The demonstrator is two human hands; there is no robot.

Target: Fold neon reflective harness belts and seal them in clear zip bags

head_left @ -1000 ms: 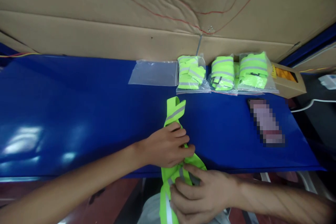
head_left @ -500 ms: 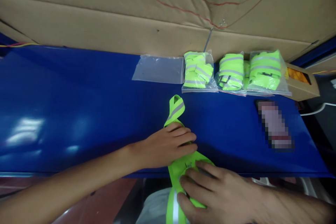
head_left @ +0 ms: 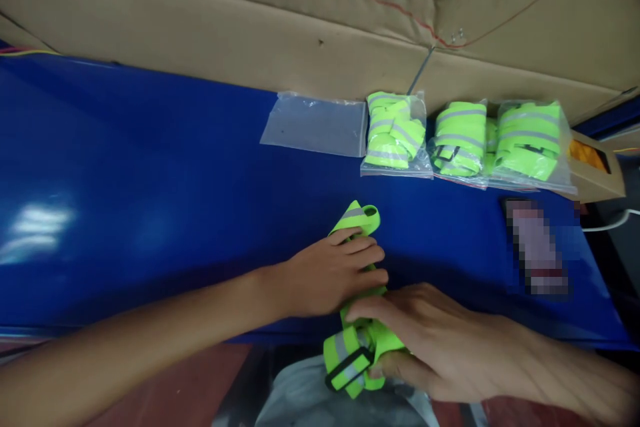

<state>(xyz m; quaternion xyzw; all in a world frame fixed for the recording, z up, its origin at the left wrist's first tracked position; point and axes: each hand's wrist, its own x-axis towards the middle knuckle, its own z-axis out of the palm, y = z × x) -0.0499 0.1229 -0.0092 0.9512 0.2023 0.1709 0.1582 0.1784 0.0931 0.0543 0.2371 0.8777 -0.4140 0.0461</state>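
A neon-yellow reflective strap (head_left: 350,347) with a grey stripe lies partly on the blue table and partly over its front edge. My left hand (head_left: 335,273) is closed over the strap's middle, and a looped end sticks out beyond the fingers. Close to my body, my right hand (head_left: 425,333) grips the bunched near part. A black buckle (head_left: 350,369) shows on that part, left of the right thumb. Both palms hide some of the strap.
Along the cardboard wall (head_left: 225,27) lie a flat clear zip bag (head_left: 315,125) and several bagged straps (head_left: 395,133). A cardboard box (head_left: 597,170) stands at the right end. A pixelated phone-like object (head_left: 537,243) rests on the blue table (head_left: 165,180).
My right hand has turned and gathered the near part of the strap, bringing the black buckle into view. The loop beyond my left hand has twisted to the right. The camera view has shifted slightly.
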